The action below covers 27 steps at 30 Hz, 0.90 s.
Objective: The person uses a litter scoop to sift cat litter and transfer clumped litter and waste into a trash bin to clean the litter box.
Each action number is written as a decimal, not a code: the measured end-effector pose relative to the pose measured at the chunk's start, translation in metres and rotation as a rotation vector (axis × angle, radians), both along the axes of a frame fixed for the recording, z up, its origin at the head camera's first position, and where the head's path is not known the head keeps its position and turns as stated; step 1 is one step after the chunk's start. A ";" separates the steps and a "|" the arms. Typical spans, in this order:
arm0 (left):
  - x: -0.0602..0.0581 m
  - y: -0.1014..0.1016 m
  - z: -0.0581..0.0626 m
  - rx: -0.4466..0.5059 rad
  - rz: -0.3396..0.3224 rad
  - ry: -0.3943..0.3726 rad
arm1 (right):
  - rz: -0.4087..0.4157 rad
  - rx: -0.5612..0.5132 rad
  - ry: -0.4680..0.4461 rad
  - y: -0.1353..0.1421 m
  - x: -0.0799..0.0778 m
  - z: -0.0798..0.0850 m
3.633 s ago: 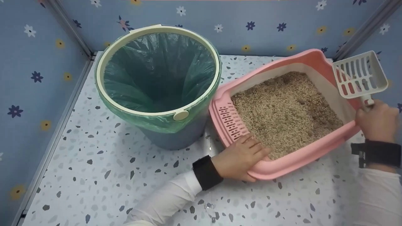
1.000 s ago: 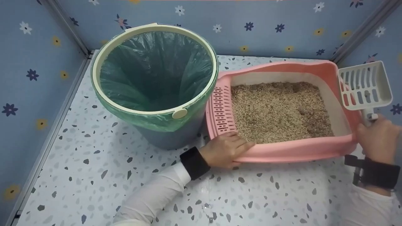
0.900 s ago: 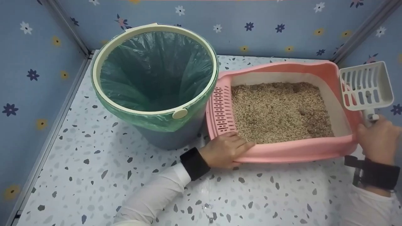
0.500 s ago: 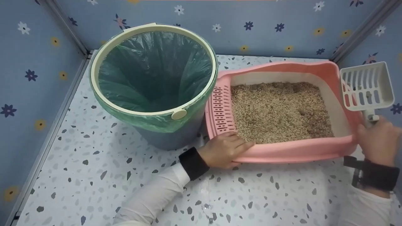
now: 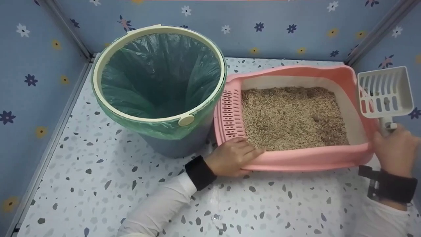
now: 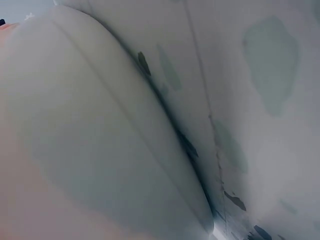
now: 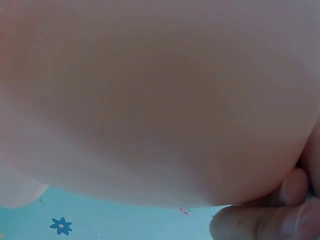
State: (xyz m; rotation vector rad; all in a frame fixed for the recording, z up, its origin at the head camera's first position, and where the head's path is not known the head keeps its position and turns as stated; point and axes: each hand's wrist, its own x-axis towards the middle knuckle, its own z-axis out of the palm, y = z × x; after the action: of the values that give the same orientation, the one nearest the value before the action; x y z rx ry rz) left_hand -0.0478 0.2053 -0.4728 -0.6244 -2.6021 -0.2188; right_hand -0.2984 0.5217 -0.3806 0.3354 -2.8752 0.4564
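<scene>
Since earlier, the pink tray (image 5: pixel 302 160) sits straighter; your left hand (image 5: pixel 233 158) grips its rim, right hand (image 5: pixel 396 149) the scoop (image 5: pixel 400 93)

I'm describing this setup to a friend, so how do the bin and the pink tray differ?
The bin is tall and round, while the pink tray is low and roughly rectangular. A green bag lines the bin and folds over its edge; the pink tray holds tan granules. The left hand grips the pink tray's near-left corner, while no hand touches the bin. Both are open at the top.
</scene>
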 end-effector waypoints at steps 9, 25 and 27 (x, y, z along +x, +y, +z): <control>0.026 -0.010 0.003 0.017 0.060 -0.013 | 0.068 -0.055 -0.030 0.003 -0.002 0.006; 0.113 -0.076 0.121 0.295 0.257 1.140 | 0.208 0.011 -0.182 -0.013 -0.003 0.049; 0.119 -0.093 0.134 0.413 0.398 1.167 | 0.278 0.042 -0.151 -0.021 -0.008 0.058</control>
State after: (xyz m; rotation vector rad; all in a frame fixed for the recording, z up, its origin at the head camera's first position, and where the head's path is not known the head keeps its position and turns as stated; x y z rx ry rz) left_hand 0.0717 0.1128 -0.3392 -0.0105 -1.4308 -0.1737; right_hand -0.3066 0.5008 -0.3228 0.7439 -2.9986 0.4859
